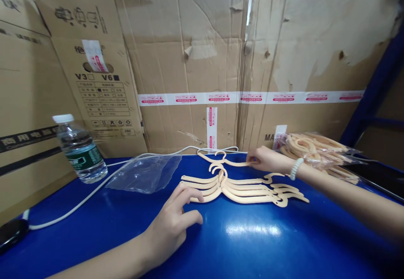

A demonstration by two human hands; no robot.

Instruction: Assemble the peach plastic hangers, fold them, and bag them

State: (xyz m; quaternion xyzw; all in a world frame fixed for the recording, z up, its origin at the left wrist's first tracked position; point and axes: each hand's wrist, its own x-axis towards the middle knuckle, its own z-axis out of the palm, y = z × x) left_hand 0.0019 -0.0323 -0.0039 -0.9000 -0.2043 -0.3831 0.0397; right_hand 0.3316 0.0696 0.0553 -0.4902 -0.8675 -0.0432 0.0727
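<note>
Several cream plastic hangers (243, 188) lie stacked flat on the blue table (252, 245). One more single hanger (221, 159) lies just behind them. My right hand (268, 160), with a white bead bracelet on the wrist, pinches the right end of that single hanger. My left hand (175, 224) rests on the table with fingers curled, its fingertips touching the left end of the stack. It holds nothing.
A clear plastic bag (145, 173) lies left of the hangers. A water bottle (80, 149) stands at the far left. A bagged bundle of hangers (315, 149) sits at the right. A white cable (78, 201) crosses the table. Cardboard boxes (189, 60) wall the back.
</note>
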